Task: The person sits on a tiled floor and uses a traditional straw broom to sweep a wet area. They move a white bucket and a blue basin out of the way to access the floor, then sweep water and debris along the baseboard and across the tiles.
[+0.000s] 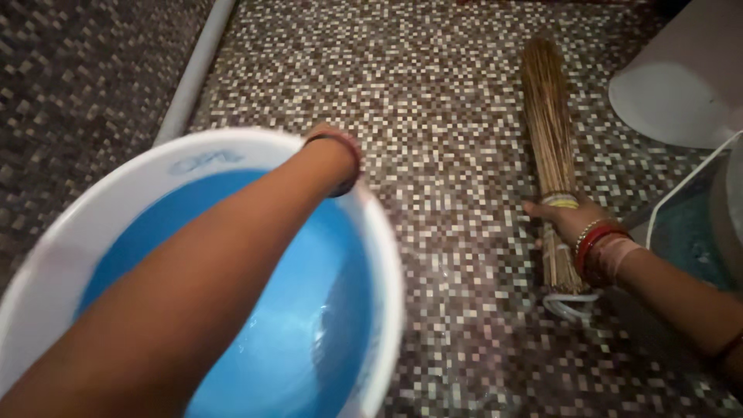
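The left hand is reaching across the blue bucket and gripping its far rim at about one o'clock; the fingers are curling over the edge and out of sight, so I cannot tell how tightly they are closing. The forearm is lying diagonally over the bucket's mouth from seven o'clock. The bucket is filling the lower left of the view, its pale rim cut off by the bottom and left edges. Inside, clear water is sitting over the blue wall, with small highlights near five o'clock.

Over at three o'clock the right hand is wrapping around the stick broom at its bound end, fingers closing on the yellow-white binding. The broom is lying flat on the mosaic tile floor, bristles pointing to twelve o'clock, a white cord loop trailing at its handle end.

Open floor is showing between bucket and broom. A white pipe is running along the wall at eleven o'clock. A white fixture is crowding the top right corner, and a pale tub is hugging the right edge.
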